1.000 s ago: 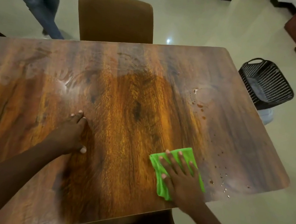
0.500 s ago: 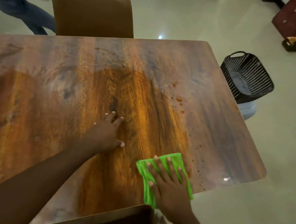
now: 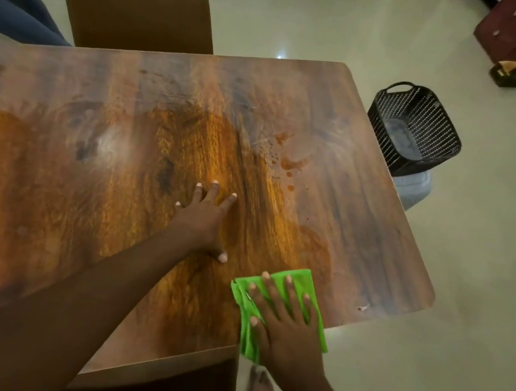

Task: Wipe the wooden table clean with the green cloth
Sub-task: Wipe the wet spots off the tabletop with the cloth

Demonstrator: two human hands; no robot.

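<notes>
Cloth [image 3: 303,277] looks soft, light and limp, best driven by palm pressure; right grip [image 3: 289,332] presses it flat-fingered on desk [image 3: 360,245], left grip [image 3: 203,220] lies spread, empty.

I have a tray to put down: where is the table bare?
Left of the left hand, the table is bare up to the far chair. Crowded: near right corner, right hand pressing green cloth; reddish spots beyond.

We note a bright green cloth [image 3: 286,304] on a wooden table [image 3: 118,173] grained in dark brown and orange streaks, with reddish-brown spots [image 3: 292,163]. The chair [image 3: 134,6] is brown, the perforated basket [image 3: 412,128] black, the floor [image 3: 475,263] pale cream.
</notes>
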